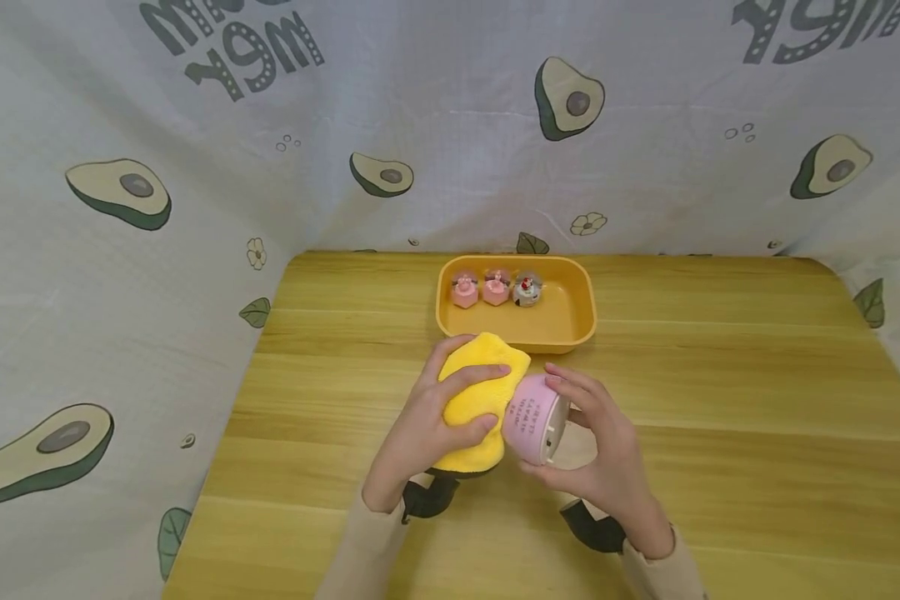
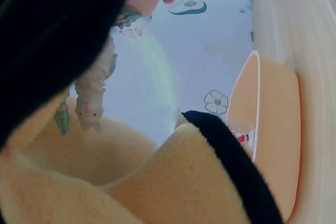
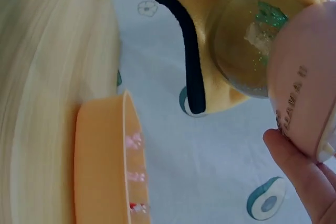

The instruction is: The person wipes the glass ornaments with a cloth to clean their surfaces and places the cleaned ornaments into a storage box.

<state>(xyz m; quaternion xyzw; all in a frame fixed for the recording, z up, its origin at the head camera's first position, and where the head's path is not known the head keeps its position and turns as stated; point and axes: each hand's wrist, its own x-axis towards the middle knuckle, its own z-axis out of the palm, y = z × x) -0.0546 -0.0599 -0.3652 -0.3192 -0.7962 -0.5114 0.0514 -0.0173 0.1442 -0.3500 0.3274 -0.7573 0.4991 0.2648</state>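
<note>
A snow globe is tilted on its side between the hands, its pink lettered base (image 1: 527,421) facing right in the head view. My left hand (image 1: 423,429) grips the glass end through a yellow cloth (image 1: 468,408) with dark edging. My right hand (image 1: 611,450) holds the base by its rim, fingers above and thumb below. The wrist views show part of the clear glass dome (image 2: 144,77), with a pale animal figure inside in the left one. In the right wrist view, the cloth (image 3: 220,95) wraps around the dome beside the pink base (image 3: 302,82).
Beyond the hands, a yellow-orange tray (image 1: 566,312) stands on the wooden table (image 1: 720,400). Along its left part sit two small pink ornaments (image 1: 481,287) and a white one with red on top (image 1: 527,289). A curtain printed with avocados (image 1: 450,108) hangs behind.
</note>
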